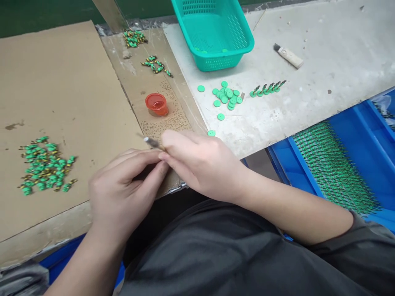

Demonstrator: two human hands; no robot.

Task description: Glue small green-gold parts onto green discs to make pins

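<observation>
My left hand [128, 181] is closed in a pinch near the table's front edge; what its fingertips hold is hidden. My right hand [200, 164] touches it from the right, its fingers closed on a thin brush-like tool [152, 142] whose pale end points up and left. Just beyond both hands stands a small red cup [156, 103] with something red inside. Green discs [228, 93] with small holes lie loose on the white surface. To their right, several discs with thin dark pieces standing on them form a row [268, 89].
A teal basket [216, 61] stands at the back. Small green, yellow and black pieces lie in piles at left [46, 166] and back [134, 38]. A white tube [289, 56] lies at the right. Blue trays [358, 139] below hold many green pieces.
</observation>
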